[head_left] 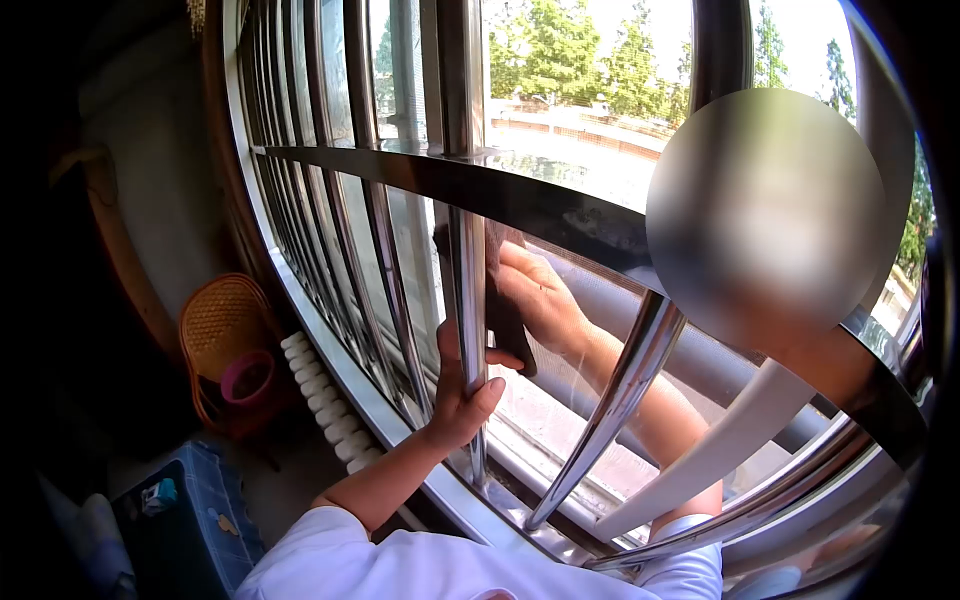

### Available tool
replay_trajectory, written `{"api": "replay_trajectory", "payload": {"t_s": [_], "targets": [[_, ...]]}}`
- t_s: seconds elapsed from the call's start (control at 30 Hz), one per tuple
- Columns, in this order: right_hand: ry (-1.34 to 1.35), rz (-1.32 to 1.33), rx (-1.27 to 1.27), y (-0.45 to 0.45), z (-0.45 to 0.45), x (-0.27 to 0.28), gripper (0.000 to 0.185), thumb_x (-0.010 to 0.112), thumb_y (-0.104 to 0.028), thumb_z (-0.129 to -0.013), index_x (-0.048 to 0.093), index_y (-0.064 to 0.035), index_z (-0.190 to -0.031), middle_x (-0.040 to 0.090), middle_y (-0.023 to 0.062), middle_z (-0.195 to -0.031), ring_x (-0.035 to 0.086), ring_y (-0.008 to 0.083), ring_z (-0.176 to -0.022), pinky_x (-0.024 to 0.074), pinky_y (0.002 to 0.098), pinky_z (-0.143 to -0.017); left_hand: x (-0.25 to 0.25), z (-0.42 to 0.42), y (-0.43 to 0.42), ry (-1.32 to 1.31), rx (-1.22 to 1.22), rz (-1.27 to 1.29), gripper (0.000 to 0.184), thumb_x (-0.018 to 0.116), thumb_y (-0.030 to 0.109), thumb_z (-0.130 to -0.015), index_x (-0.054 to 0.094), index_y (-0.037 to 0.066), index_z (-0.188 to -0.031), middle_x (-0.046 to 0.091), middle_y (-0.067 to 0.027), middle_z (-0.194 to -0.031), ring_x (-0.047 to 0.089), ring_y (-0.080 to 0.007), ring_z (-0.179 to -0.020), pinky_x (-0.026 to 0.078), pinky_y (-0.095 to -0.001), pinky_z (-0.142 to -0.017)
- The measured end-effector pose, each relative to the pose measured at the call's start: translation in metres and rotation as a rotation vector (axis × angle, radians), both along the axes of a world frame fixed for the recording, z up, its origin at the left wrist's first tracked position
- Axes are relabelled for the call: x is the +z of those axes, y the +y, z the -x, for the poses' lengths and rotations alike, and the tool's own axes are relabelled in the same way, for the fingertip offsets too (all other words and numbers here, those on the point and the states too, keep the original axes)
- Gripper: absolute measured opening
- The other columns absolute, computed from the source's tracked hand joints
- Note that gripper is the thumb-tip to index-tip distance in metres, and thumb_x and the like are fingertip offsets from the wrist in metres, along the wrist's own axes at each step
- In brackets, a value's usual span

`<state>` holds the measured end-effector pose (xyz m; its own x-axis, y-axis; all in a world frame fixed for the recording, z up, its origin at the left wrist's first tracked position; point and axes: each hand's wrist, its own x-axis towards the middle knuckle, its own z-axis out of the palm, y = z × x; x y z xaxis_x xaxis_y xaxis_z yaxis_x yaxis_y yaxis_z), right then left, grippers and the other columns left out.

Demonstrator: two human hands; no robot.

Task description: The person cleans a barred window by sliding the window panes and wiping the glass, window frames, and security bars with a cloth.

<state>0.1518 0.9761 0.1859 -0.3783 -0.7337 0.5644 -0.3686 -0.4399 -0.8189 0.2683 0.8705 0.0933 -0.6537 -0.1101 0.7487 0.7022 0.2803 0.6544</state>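
My left hand (462, 405) is wrapped round an upright shiny metal bar (468, 300), low on it, and its fingertips reach the bottom of a dark cloth (508, 320). Beyond the bars, my right hand (540, 295) holds that cloth against the window frame, just to the right of the same bar. Part of the cloth and some fingers of my right hand are hidden. My right forearm passes between the bars, behind a slanted one (625, 400).
A dark horizontal band (560, 205) crosses the bars. A white radiator (325, 405) stands under the sill (400, 430). A wicker chair (220, 320) with a pink basin (247, 377) and a blue-covered box (205, 500) are at the left. A blurred round patch covers the upper right.
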Motion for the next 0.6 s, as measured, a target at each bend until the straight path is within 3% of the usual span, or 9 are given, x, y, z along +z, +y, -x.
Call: {"api": "replay_trajectory", "payload": {"t_s": [0.03, 0.1, 0.17, 0.23, 0.27, 0.3, 0.4, 0.47, 0.6], "targets": [[0.155, -0.004, -0.089, 0.000, 0.000, -0.006, 0.023, 0.051, -0.019, -0.093, 0.060, -0.0002, -0.104, 0.060, 0.0030, -0.088, 0.052, 0.0079, -0.083, 0.0455, 0.0266, -0.074, 0.003, -0.002, 0.003, -0.003, -0.025, -0.033, 0.022, 0.058, 0.018, -0.085, 0.066, 0.004, -0.100, 0.029, -0.0148, -0.136, 0.036, -0.0239, -0.126, 0.030, -0.0369, -0.105], [0.350, -0.181, -0.147, 0.002, 0.017, -0.037, 0.019, 0.054, -0.014, -0.090, 0.061, 0.0025, -0.093, 0.057, 0.0049, -0.075, 0.051, 0.0085, -0.075, 0.0465, 0.0284, -0.069, 0.002, -0.006, 0.003, 0.107, 0.316, 0.133, 0.018, 0.060, 0.020, -0.084, 0.067, 0.008, -0.094, 0.029, -0.0163, -0.137, 0.033, -0.0268, -0.127, 0.030, -0.0380, -0.104], [0.388, -0.391, -0.083, 0.011, 0.027, -0.067, 0.015, 0.056, -0.011, -0.087, 0.061, 0.0025, -0.084, 0.058, 0.0086, -0.069, 0.055, 0.0128, -0.068, 0.0479, 0.0312, -0.066, -0.008, -0.001, 0.002, 0.156, 0.425, 0.117, 0.014, 0.065, 0.022, -0.080, 0.067, 0.012, -0.089, 0.028, -0.0188, -0.139, 0.026, -0.0310, -0.133, 0.024, -0.0451, -0.106], [0.468, -0.688, 0.163, 0.024, 0.036, -0.097, 0.016, 0.058, -0.013, -0.084, 0.063, 0.0015, -0.081, 0.061, 0.0140, -0.068, 0.060, 0.0191, -0.067, 0.0487, 0.0357, -0.067, -0.009, -0.001, 0.002, 0.190, 0.485, 0.128, 0.014, 0.067, 0.021, -0.077, 0.067, 0.013, -0.089, 0.029, -0.0192, -0.139, 0.027, -0.0316, -0.132, 0.021, -0.0489, -0.106], [0.830, -0.884, 0.112, 0.032, 0.033, -0.104, 0.015, 0.058, -0.012, -0.081, 0.065, 0.0001, -0.083, 0.062, 0.0189, -0.071, 0.063, 0.0256, -0.070, 0.0499, 0.0386, -0.069, -0.009, -0.001, 0.003, 0.204, 0.507, 0.141, 0.015, 0.068, 0.021, -0.076, 0.067, 0.013, -0.089, 0.030, -0.0194, -0.138, 0.027, -0.0319, -0.131, 0.020, -0.0502, -0.106], [0.670, -1.022, 0.234, 0.034, 0.036, -0.105, 0.019, 0.056, -0.011, -0.080, 0.068, -0.0004, -0.090, 0.062, 0.0206, -0.074, 0.063, 0.0257, -0.071, 0.0504, 0.0369, -0.073, -0.009, -0.001, 0.003, 0.219, 0.530, 0.152, 0.016, 0.069, 0.021, -0.075, 0.066, 0.013, -0.089, 0.030, -0.0195, -0.138, 0.028, -0.0321, -0.131, 0.020, -0.0514, -0.106], [0.176, -0.591, -0.044, 0.067, 0.042, -0.078, 0.027, 0.052, -0.006, -0.078, 0.069, 0.0042, -0.097, 0.071, 0.0124, -0.086, 0.063, 0.0188, -0.074, 0.0505, 0.0329, -0.077, -0.018, 0.009, 0.005, 0.235, 0.417, -0.050, 0.019, 0.070, 0.024, -0.076, 0.064, 0.012, -0.090, 0.031, -0.0196, -0.137, 0.030, -0.0318, -0.129, 0.023, -0.0495, -0.103], [-0.215, 0.104, -0.235, 0.088, 0.074, -0.066, 0.024, 0.053, -0.008, -0.092, 0.066, 0.0017, -0.108, 0.069, 0.0116, -0.105, 0.066, 0.0152, -0.091, 0.0528, 0.0316, -0.082, -0.019, 0.012, 0.002, 0.238, 0.411, -0.050, 0.021, 0.070, 0.025, -0.076, 0.061, 0.012, -0.090, 0.032, -0.0192, -0.136, 0.031, -0.0312, -0.127, 0.024, -0.0490, -0.102], [-0.260, 0.604, -0.117, 0.113, 0.040, 0.009, 0.027, 0.058, -0.007, -0.093, 0.060, 0.0003, -0.119, 0.067, 0.0131, -0.111, 0.066, 0.0250, -0.100, 0.0532, 0.0402, -0.091, -0.018, 0.014, 0.002, 0.244, 0.411, -0.013, 0.024, 0.070, 0.028, -0.076, 0.059, 0.011, -0.089, 0.033, -0.0184, -0.134, 0.032, -0.0305, -0.126, 0.026, -0.0493, -0.100]]}}
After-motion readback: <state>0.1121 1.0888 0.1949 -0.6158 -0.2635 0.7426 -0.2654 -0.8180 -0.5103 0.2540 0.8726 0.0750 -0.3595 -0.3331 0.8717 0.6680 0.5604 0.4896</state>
